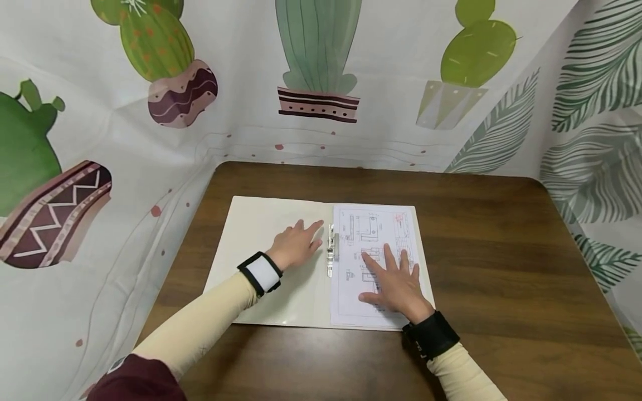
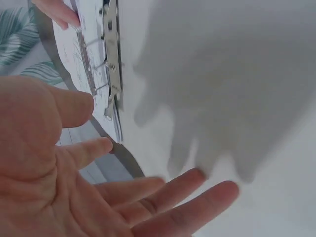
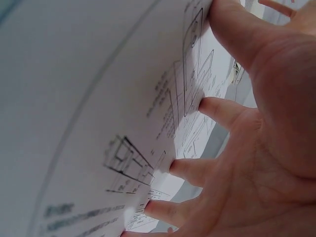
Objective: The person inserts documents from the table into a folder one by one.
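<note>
A cream lever-type folder point(image 1: 258, 223) lies opened flat, with printed drawing sheets point(image 1: 351, 306) on its right half. Its metal fastener point(image 1: 330, 262) runs along the fold, and prongs pass through the sheets in the left wrist view. My right hand point(image 1: 398, 287) is spread over the top sheet; in the right wrist view its fingertips point(image 3: 205, 104) press on the paper. Above the bare left cover hovers my left hand point(image 1: 293, 245), fingers extended near the fastener and holding nothing. Its shadow falls on the cover in the left wrist view.
The folder rests on a brown wooden table point(image 1: 481, 250) with rounded far corners. Behind and beside the table hangs a white cloth point(image 1: 241, 72) printed with cacti and leaves. Both wrists wear black bands point(image 1: 431, 334).
</note>
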Demonstrator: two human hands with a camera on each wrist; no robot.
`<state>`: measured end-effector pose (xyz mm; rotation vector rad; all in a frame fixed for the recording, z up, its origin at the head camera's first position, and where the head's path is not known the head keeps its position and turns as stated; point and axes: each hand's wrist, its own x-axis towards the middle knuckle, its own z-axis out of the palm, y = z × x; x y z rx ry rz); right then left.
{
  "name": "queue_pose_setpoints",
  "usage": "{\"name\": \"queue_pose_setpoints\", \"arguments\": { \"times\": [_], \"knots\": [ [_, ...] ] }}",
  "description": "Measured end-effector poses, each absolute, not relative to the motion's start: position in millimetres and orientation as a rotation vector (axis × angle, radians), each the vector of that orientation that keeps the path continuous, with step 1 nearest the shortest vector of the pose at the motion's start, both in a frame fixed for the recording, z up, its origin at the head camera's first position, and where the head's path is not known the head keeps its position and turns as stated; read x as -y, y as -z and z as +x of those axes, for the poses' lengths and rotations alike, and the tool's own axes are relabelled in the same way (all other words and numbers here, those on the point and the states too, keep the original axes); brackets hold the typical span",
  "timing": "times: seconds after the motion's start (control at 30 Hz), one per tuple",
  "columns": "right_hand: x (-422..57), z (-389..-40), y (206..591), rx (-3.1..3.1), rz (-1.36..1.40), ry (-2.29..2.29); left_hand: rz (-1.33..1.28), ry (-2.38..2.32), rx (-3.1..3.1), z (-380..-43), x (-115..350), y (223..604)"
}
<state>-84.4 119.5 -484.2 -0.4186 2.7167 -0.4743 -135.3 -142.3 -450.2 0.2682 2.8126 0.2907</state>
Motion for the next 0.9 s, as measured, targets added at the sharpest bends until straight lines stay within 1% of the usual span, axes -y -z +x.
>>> {"name": "queue_pose_setpoints", "arguments": {
  "times": [0.1,0.23,0.4,0.63,0.9],
  "knots": [
    [-121,-84,484,-2.731,-0.425,0.468,0.297,-0.189,-2.833,-148,130,449],
    [-121,-84,485,-2.74,-0.438,0.463,0.311,-0.094,-2.829,-156,114,450],
    [-121,-82,483,-2.741,-0.413,0.463,0.3,-0.056,-2.823,-158,102,447],
    [-120,-78,485,-2.735,-0.401,0.469,0.346,-0.027,-2.898,-155,104,458],
    [-122,-82,487,-2.742,-0.416,0.459,0.588,0.066,-3.077,-145,109,452]
  ]
}}
